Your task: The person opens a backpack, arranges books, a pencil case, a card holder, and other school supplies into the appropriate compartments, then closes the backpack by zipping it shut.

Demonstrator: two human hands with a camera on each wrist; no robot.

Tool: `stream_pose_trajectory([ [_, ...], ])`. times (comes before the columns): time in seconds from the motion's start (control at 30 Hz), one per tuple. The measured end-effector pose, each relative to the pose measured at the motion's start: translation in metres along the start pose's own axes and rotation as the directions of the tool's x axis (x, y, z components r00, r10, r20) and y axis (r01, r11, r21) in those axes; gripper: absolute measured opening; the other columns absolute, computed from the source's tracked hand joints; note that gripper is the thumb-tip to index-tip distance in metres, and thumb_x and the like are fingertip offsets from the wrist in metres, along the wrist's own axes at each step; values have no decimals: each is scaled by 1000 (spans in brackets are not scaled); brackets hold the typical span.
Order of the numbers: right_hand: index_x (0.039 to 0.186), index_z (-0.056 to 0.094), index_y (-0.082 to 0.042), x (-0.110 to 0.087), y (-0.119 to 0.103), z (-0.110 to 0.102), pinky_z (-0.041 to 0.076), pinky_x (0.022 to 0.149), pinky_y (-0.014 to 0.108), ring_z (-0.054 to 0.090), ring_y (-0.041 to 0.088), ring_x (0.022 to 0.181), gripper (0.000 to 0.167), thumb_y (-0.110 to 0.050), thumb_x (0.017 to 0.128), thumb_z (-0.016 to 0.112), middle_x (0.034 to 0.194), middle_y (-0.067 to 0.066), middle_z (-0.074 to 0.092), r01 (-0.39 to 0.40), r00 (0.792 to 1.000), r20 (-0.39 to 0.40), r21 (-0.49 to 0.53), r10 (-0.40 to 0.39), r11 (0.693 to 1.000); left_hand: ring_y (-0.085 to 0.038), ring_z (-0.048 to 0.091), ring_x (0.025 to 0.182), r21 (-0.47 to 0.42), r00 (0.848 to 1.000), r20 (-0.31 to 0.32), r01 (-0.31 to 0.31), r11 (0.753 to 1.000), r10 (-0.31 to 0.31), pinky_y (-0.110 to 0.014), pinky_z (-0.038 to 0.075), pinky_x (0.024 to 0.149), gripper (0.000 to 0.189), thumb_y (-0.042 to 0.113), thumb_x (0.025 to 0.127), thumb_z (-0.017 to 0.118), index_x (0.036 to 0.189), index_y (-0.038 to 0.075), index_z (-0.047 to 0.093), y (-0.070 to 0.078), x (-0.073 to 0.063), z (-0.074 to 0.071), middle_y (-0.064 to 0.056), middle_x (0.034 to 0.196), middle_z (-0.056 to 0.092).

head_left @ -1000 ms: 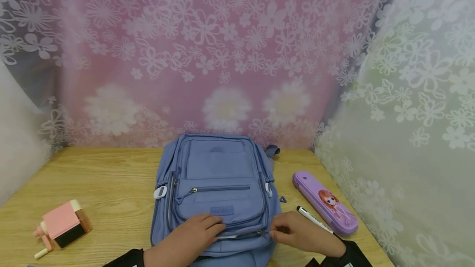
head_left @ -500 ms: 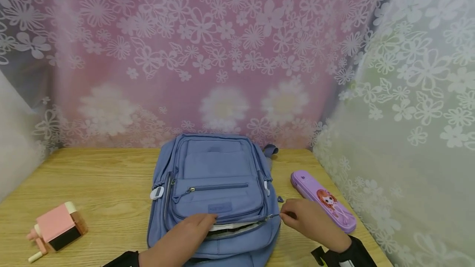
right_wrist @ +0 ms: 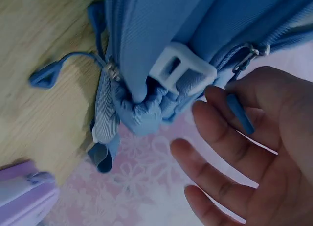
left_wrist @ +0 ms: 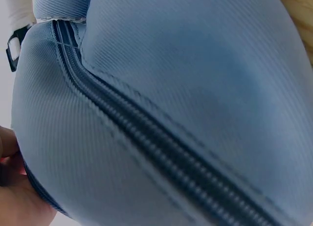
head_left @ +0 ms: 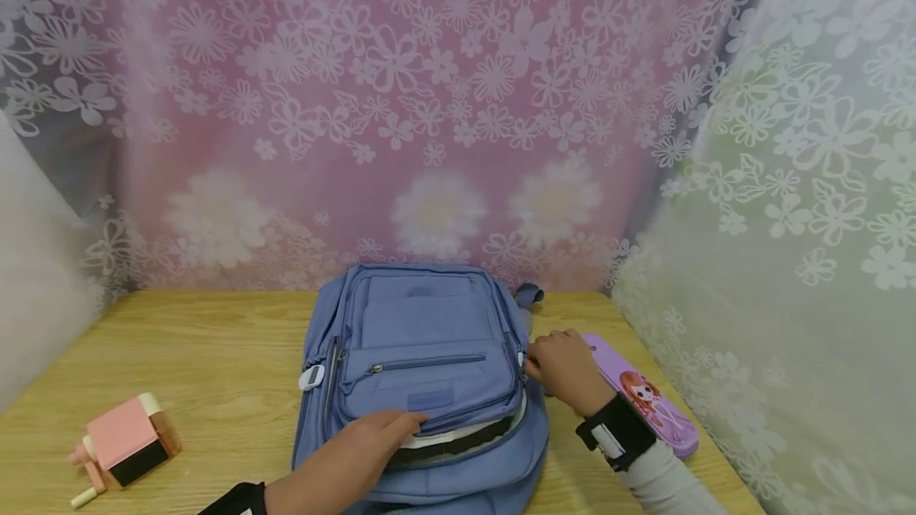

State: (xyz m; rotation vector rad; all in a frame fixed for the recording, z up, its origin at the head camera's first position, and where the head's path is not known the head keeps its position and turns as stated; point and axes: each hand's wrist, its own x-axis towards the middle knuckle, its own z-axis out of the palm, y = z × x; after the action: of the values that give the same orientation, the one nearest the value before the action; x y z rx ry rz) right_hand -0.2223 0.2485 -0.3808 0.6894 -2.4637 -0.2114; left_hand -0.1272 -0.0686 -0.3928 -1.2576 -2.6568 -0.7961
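A blue backpack (head_left: 415, 316) lies on the table with its front facing up. Its lower front pocket (head_left: 465, 447) gapes along the zipper, showing a white edge and dark inside. My left hand (head_left: 372, 443) holds the pocket's upper edge at the left end of the gap; in the left wrist view its fingers (left_wrist: 24, 201) show at the bag's edge. At the bag's right side, my right hand (head_left: 568, 372) pinches the blue zipper pull (right_wrist: 239, 113) between thumb and index finger, close to a white side buckle (right_wrist: 183, 69). The other right fingers are spread.
Right of the bag lies a purple pencil case (head_left: 644, 396) with a cartoon girl, partly behind my right arm. A pink pencil sharpener (head_left: 125, 439) with a crank stands at the left of the wooden table (head_left: 222, 356). Flower-patterned curtains (head_left: 429, 102) hang behind and beside it.
My right hand has drawn the zipper pull rightward, then up along the bag's right side, and the pocket gap has widened. My left hand stays at the pocket edge. The white marker is now hidden.
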Motion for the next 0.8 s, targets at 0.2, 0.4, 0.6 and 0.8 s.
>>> stream_pose_trajectory([
  [0.2,47,52,-17,16,-3,4,44,68,40,46,20,58,32,-13,73,68,49,0,47,28,1000,14,-15,-28,999,-18,61,107,-23,1000,-19,-24,999,23,-23,52,85,33,11,100,42,132,14,48,0,-2,2,-3,118,61],
  [0.4,45,42,-19,8,6,-6,39,66,36,46,21,61,38,-7,73,65,47,-3,36,-29,999,-45,-20,28,999,-19,61,108,-61,998,-56,8,998,-12,-26,52,87,31,18,102,36,131,18,48,-5,1,5,-3,123,60],
  [0.6,46,42,-18,2,9,-6,45,67,40,52,23,63,37,-8,75,64,47,-2,39,-56,991,-125,-55,49,997,-20,60,109,-118,988,-149,-63,991,45,-24,52,87,26,16,102,38,124,23,50,-13,2,13,0,129,56],
  [0.8,47,41,-16,4,3,-3,36,51,32,43,18,49,39,-9,77,64,45,-3,32,-103,994,-23,35,104,994,-18,62,108,-111,974,-222,-73,991,46,-25,53,85,28,12,101,38,124,19,53,-15,8,11,1,126,60],
])
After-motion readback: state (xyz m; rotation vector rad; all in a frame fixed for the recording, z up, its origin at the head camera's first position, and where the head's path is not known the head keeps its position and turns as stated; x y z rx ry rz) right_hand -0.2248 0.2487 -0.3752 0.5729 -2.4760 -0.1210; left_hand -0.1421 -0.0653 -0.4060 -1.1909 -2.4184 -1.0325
